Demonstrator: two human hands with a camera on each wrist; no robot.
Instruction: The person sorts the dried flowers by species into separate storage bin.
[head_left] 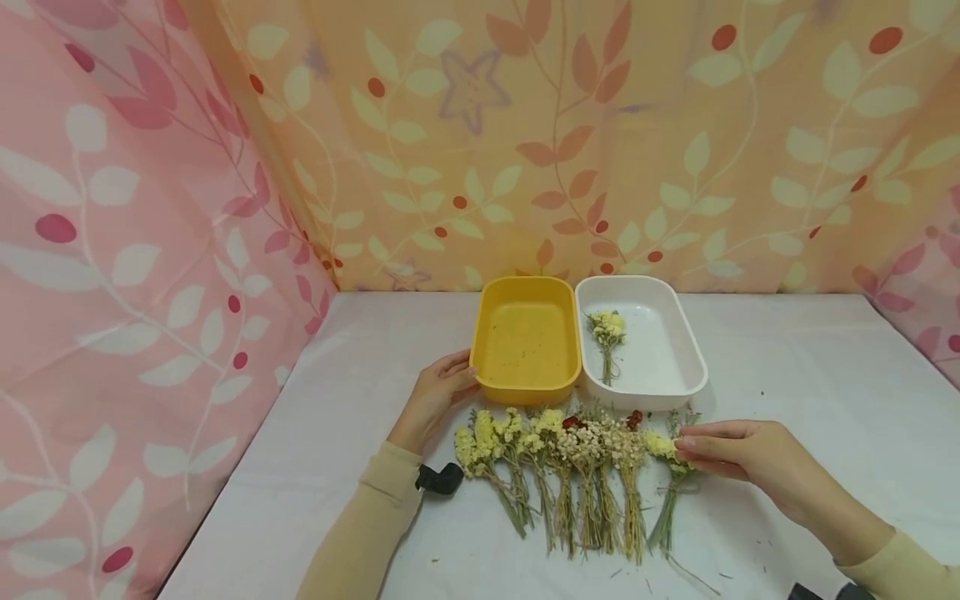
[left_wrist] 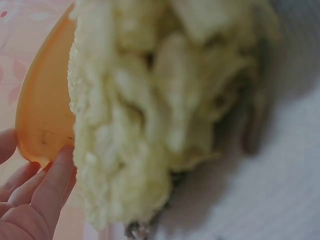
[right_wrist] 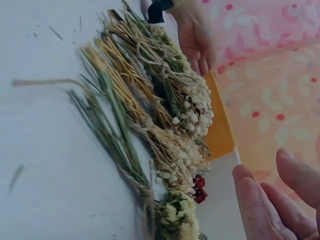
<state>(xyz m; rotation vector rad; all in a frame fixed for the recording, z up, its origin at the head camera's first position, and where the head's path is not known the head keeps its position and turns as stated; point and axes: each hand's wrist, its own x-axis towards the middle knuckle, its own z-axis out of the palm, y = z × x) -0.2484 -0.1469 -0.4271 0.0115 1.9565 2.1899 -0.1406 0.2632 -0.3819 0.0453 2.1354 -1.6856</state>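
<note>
Between left hand (head_left: 437,396) and right hand (head_left: 761,458) lie flower bunches (head_left: 587,454).

The back curtain (head_left: 660,117), at twelve o'clock, is orange-yellow with cream and rust leaves, red dots and a lilac star outline. The side curtain (head_left: 150,250), at nine, is pink with white leaves and magenta dots. One tub (head_left: 525,342) is mustard yellow; the tub at its three o'clock (head_left: 656,350) is white. Flowers (head_left: 588,442) at its six are pale yellow, cream and red. Sleeves (head_left: 367,517): beige.
</note>
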